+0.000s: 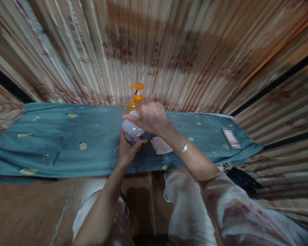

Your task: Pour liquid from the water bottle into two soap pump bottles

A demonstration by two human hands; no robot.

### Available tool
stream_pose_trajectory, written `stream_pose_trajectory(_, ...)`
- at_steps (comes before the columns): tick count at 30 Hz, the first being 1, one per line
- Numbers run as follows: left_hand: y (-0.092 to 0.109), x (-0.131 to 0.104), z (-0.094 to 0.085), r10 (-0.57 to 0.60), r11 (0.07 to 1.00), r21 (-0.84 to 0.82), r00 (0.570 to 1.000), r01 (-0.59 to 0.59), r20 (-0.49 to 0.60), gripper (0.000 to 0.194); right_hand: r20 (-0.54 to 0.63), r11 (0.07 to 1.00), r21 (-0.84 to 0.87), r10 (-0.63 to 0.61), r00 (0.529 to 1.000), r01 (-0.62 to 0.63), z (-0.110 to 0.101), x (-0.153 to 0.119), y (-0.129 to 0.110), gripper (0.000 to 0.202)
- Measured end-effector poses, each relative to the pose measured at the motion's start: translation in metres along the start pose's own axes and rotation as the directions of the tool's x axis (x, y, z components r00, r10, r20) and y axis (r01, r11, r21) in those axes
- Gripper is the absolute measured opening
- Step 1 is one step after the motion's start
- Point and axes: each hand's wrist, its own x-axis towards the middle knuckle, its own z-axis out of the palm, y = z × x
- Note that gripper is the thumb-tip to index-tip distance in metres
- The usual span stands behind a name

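Note:
A rounded bottle with a whitish-grey top [132, 128] stands upright above the teal cloth. My left hand [128, 147] is wrapped round its lower part. At the top of this bottle is my right hand [152, 117], its thumb stretched out to the left across it; its other fingers are partly hidden, and I cannot make out what they hold. Just behind stands a yellow bottle with an orange pump [138, 97], partly covered by my right hand and the pale bottle. A white paper or cloth piece with a scalloped edge [161, 146] lies below my right wrist.
A teal patterned cloth [59, 140] covers the long narrow table. Near its right end lies a blurred-out flat object [231, 138]. Pleated curtains [149, 44] hang behind and at both sides. A black item [243, 180] is low at the right. My knees are below the front edge.

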Motion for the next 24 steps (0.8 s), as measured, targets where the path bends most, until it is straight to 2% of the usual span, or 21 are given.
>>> stream_pose_trajectory(4, -0.01, 0.004, 0.003, 0.085, 0.996, -0.029, 0.996, -0.086, -0.026, 0.084, 0.096, 0.971, -0.205, -0.105, 0.99, 0.122, -0.004, 0.002, -0.006, 0.069)
stream_pose_trajectory(7, -0.013, 0.006, 0.004, 0.115, 0.993, -0.019, 0.993, -0.115, -0.021, 0.081, 0.16, 0.942, -0.261, -0.174, 0.972, 0.212, -0.006, 0.002, -0.005, 0.065)
stream_pose_trajectory(16, -0.008, 0.004, 0.006, 0.121, 0.99, -0.079, 0.993, -0.12, -0.001, 0.075, 0.273, 0.92, -0.232, -0.25, 0.929, 0.316, -0.009, 0.01, 0.006, 0.069)
stream_pose_trajectory(22, -0.012, 0.005, 0.006, 0.062, 0.997, -0.039, 0.998, -0.063, -0.019, 0.076, 0.371, 0.911, -0.171, -0.295, 0.881, 0.377, -0.023, 0.016, 0.005, 0.054)
stream_pose_trajectory(24, -0.015, 0.005, 0.006, 0.087, 0.995, -0.048, 0.996, -0.087, 0.0, 0.073, 0.423, 0.907, -0.148, -0.302, 0.854, 0.394, -0.03, 0.018, 0.004, 0.051)
